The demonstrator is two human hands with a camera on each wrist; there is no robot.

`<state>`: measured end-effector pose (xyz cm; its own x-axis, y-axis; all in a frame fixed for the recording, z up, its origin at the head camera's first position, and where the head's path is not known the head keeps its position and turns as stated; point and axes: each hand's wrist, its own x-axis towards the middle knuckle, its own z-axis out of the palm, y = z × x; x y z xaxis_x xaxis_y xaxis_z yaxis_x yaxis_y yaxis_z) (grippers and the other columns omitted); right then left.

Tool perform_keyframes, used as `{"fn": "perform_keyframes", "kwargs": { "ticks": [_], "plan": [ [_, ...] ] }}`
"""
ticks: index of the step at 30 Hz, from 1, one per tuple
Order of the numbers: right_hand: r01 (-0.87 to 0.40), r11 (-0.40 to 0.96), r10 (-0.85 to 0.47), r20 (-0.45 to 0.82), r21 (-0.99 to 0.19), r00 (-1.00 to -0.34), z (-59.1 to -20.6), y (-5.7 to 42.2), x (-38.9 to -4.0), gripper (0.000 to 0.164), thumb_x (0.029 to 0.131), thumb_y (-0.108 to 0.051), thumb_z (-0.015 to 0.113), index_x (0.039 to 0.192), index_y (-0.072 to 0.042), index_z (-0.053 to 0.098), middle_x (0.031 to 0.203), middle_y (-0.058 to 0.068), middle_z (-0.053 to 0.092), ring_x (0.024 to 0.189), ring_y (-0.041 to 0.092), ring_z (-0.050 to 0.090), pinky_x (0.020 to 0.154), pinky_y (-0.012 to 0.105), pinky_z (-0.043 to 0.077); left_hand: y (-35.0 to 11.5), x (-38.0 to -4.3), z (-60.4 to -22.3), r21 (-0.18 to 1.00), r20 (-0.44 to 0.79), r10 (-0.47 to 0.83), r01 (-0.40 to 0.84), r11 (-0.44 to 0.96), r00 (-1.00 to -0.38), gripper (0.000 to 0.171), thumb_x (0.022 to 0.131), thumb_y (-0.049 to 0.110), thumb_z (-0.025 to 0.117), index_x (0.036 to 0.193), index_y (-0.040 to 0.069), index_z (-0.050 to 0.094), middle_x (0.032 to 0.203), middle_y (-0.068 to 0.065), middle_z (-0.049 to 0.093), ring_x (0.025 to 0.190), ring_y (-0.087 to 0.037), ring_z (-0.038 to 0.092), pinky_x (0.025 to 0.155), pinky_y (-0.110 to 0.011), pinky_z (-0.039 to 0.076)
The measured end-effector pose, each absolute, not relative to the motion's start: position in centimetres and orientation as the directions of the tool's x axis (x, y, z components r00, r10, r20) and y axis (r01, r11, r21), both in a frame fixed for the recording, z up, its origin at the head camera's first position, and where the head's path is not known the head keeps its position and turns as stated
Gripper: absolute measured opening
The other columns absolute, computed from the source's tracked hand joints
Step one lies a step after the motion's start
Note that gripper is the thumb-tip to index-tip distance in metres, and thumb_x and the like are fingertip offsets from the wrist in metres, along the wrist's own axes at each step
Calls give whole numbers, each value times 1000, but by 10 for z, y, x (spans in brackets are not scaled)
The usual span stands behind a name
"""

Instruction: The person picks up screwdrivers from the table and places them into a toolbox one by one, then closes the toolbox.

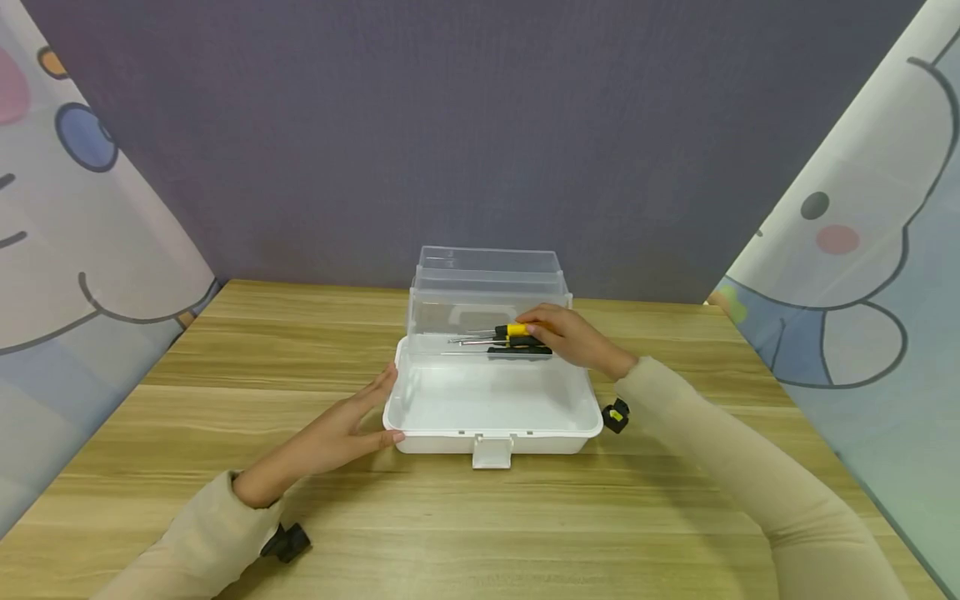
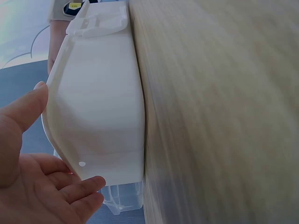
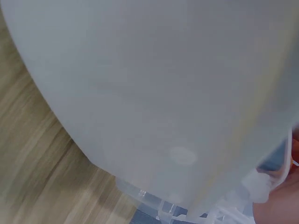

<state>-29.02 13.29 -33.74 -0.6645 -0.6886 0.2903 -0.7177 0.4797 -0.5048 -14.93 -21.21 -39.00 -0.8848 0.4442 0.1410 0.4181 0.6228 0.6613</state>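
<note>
A white toolbox [image 1: 491,396] stands on the table with its clear lid [image 1: 489,279] raised at the back. Several screwdrivers with black or yellow-and-black handles lie side by side at the back of the box, by the lid. My right hand [image 1: 567,335] reaches over the right side and pinches the yellow-and-black screwdriver [image 1: 516,330]; a black-handled screwdriver [image 1: 519,352] lies just in front. My left hand [image 1: 347,429] rests against the box's left end, thumb near the front corner and fingers farther back along the rim. In the right wrist view, the box wall hides most of the right hand.
A latch [image 1: 492,452] hangs down on the box's front. Wood-grain table [image 1: 330,333] surrounds the box, with a dark panel [image 1: 480,142] behind it and cartoon-printed sheets at both sides. Each wrist carries a small black camera.
</note>
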Motion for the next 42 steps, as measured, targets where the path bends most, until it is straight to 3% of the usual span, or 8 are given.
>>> {"fn": "perform_keyframes", "kwargs": {
  "ticks": [15,25,36,39,42],
  "plan": [
    [-528,480,-477,297,-701,-827,-336,183,-281,32,99,-16,49,126,-1,56,128,17,54,119,32,51,99,48,42,-211,-153,-391,658,138,450,421,624,-882,88,89,42,62,150,2,13,156,-15,7,140,-42,13,109,-59,17],
    [-445,492,-374,280,-748,-884,-357,194,-272,33,98,-13,51,127,3,54,127,21,55,114,32,52,96,43,45,-210,-152,-391,669,132,456,419,614,-880,88,89,41,63,150,1,13,156,-19,7,140,-42,11,109,-59,16],
    [-392,363,-348,268,-845,-898,-364,194,-268,40,96,-11,54,131,6,48,133,23,49,118,35,48,88,13,42,-210,-152,-390,658,144,462,433,616,-875,87,89,41,63,149,1,14,155,-19,9,140,-43,13,109,-60,17],
    [-338,306,-374,213,-890,-902,-368,198,-270,45,96,-10,53,136,6,40,138,23,43,123,35,42,93,17,41,-213,-152,-389,643,153,458,440,627,-876,86,89,41,64,149,2,18,155,-19,13,139,-42,16,109,-59,19],
    [-264,235,-468,129,-935,-874,-372,204,-276,53,97,-8,48,143,7,28,146,24,32,132,38,31,105,35,36,-220,-153,-386,656,145,427,410,634,-893,81,89,39,64,149,3,23,154,-20,19,139,-43,19,107,-61,21]
  ]
}}
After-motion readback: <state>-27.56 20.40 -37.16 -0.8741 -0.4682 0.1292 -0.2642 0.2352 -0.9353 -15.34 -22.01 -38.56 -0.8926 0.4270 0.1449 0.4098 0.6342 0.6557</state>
